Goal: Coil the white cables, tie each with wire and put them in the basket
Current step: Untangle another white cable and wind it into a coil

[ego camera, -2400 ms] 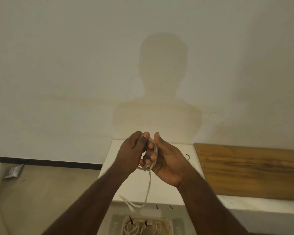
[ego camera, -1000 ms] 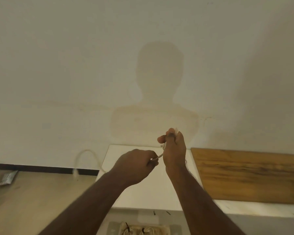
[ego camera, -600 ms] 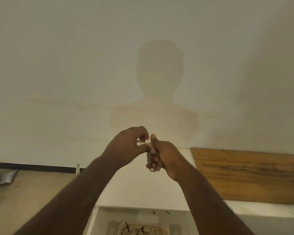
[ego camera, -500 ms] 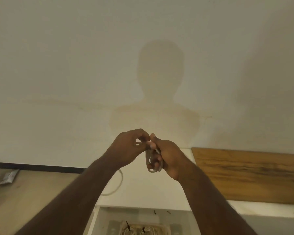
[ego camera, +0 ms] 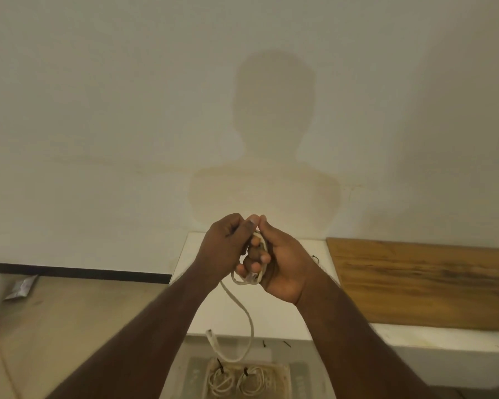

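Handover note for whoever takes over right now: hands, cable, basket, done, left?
Right hand: grips the coiled loops of the white cable against the palm.
Left hand: curled on the cable at the top of the coil, thumb meeting the right thumb.
Loose tail hangs down, its plug end over the basket.
Done: two tied coils in the basket.
Left: wind in the tail, tie with a wire piece from the white ledge, drop in the basket.

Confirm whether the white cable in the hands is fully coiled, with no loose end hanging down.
No: a loose tail of the white cable hangs from the hands down toward the basket, its connector end dangling free.
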